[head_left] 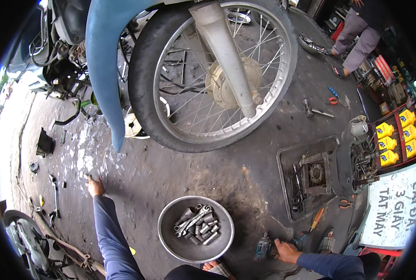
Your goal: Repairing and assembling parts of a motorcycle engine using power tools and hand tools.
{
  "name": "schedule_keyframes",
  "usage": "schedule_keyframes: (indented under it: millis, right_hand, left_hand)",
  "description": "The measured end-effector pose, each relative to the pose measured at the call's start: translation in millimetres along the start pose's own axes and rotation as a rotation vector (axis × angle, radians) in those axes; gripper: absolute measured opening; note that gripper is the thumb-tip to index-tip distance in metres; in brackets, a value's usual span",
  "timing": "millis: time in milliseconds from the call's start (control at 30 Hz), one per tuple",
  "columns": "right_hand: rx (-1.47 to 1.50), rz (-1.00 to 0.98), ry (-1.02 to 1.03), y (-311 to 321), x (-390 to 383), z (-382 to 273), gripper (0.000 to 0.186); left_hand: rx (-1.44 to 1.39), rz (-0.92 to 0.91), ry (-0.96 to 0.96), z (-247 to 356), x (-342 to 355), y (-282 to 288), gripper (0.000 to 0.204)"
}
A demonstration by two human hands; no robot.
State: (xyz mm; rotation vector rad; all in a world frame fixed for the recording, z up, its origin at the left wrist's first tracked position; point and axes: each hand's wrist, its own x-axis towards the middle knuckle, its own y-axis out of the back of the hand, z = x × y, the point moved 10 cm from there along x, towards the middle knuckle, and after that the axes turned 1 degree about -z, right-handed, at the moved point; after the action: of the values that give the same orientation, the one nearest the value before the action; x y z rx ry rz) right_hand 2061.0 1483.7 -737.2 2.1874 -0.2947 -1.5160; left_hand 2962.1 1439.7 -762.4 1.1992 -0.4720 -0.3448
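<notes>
My left hand (95, 185) is low over the white-flecked floor, fingers bent around something small I cannot make out, beside a thin pale line. My right hand (286, 252) grips a teal-and-black cordless power tool (264, 247) at lower right. Between them a steel bowl (167, 227) holds several sockets and wrenches (196, 219), with a sandalled foot below it. Above, a motorbike's front wheel (282, 74) and blue-grey leg shield (103, 65) fill the top.
An engine part (317, 172) sits in a black tray (287, 210) at right, near a yellow-handled screwdriver (317, 219), pliers, yellow bottles (387, 144) and a signboard. A person's legs (350, 39) stand upper right. Loose tools and another motorbike (23, 238) are at left.
</notes>
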Motion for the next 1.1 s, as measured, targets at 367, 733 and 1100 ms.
schedule_keyframes:
  millis: [367, 733, 1100]
  right_hand:
    - [0.104, 0.032, 0.067, 1.1, 0.6, 4.4, 0.067]
    - [0.024, -0.263, 0.175, 99.0, -106.1, 30.4, 0.076]
    - [0.37, -0.467, -0.052, 92.6, -172.9, 255.2, 0.05]
  left_hand:
    - [-1.261, -0.088, 0.479, -24.3, -53.8, -3.8, 0.006]
    - [-1.135, -0.946, 0.396, 195.4, -386.1, 96.2, 0.044]
    - [-0.193, -0.476, -0.302, 257.9, -468.9, 162.0, 0.023]
